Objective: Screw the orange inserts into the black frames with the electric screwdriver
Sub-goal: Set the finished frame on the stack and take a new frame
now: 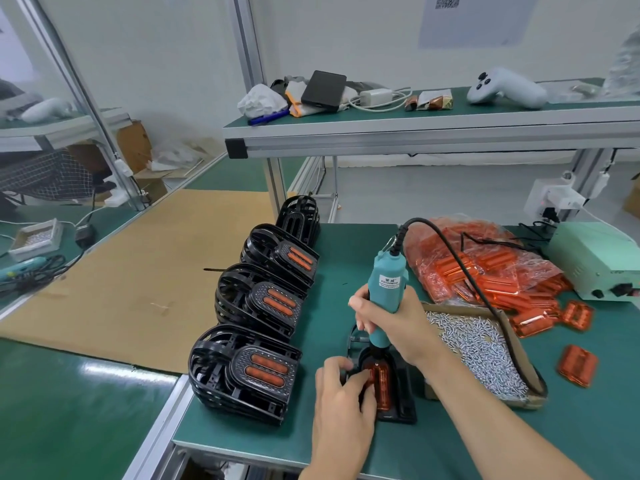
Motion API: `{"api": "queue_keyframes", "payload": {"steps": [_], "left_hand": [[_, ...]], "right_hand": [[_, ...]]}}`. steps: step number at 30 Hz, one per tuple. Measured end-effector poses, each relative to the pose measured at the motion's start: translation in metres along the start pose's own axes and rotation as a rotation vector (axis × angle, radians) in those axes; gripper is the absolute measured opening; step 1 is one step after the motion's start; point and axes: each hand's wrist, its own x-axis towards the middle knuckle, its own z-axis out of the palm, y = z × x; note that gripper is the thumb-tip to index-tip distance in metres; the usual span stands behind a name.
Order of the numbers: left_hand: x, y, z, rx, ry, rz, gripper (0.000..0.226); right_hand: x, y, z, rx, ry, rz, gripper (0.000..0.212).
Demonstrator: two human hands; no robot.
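A black frame [401, 407] lies flat on the green bench in front of me, with an orange insert [382, 382] set in it. My right hand [398, 323] grips the teal electric screwdriver [385, 292], held upright with its tip down at the insert's far end. My left hand [341, 393] holds the frame's left edge, fingers curled over it and onto the insert. A black cable [460, 268] arcs from the screwdriver's top to the right.
Three stacks of black frames with orange inserts [249, 372] [263, 299] [284, 258] line the left. A cardboard tray of screws [485, 355], a bag of orange inserts [485, 265], loose inserts [577, 365] and a green power unit [595, 261] sit right. A shelf [415, 129] hangs overhead.
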Motion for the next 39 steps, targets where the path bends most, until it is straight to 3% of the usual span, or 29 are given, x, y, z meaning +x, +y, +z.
{"api": "queue_keyframes", "payload": {"steps": [4, 11, 13, 15, 17, 22, 27, 34, 39], "left_hand": [[0.000, 0.002, -0.001, -0.008, -0.007, -0.022, 0.022], [0.003, 0.001, 0.003, 0.008, 0.003, -0.011, 0.026], [0.004, 0.002, 0.003, 0.014, -0.005, -0.032, 0.024], [0.005, 0.003, 0.002, 0.020, -0.029, -0.042, 0.023], [0.007, 0.003, 0.001, 0.031, -0.056, -0.037, 0.024], [0.026, 0.016, -0.004, -0.047, -0.024, -0.032, 0.021], [0.063, 0.053, 0.008, -0.068, -0.192, 0.203, 0.018], [0.102, 0.105, 0.036, 0.544, -0.532, 0.404, 0.025], [0.103, 0.105, 0.046, 0.616, -0.575, 0.462, 0.035]], "right_hand": [[0.000, 0.004, -0.009, 0.094, 0.048, -0.016, 0.032], [-0.012, -0.004, -0.026, 0.160, -0.027, -0.035, 0.019], [-0.014, -0.010, -0.027, 0.315, 0.093, -0.048, 0.025], [-0.019, -0.014, -0.036, 0.636, 0.274, -0.003, 0.032], [-0.026, -0.012, -0.052, 0.890, 0.445, 0.013, 0.023], [-0.058, 0.014, -0.085, 1.133, 0.716, 0.085, 0.022], [-0.083, 0.037, -0.099, 1.278, 0.614, 0.102, 0.026], [-0.084, 0.034, -0.095, 1.256, 0.626, 0.147, 0.032], [-0.086, 0.034, -0.094, 1.253, 0.656, 0.164, 0.027]]}}
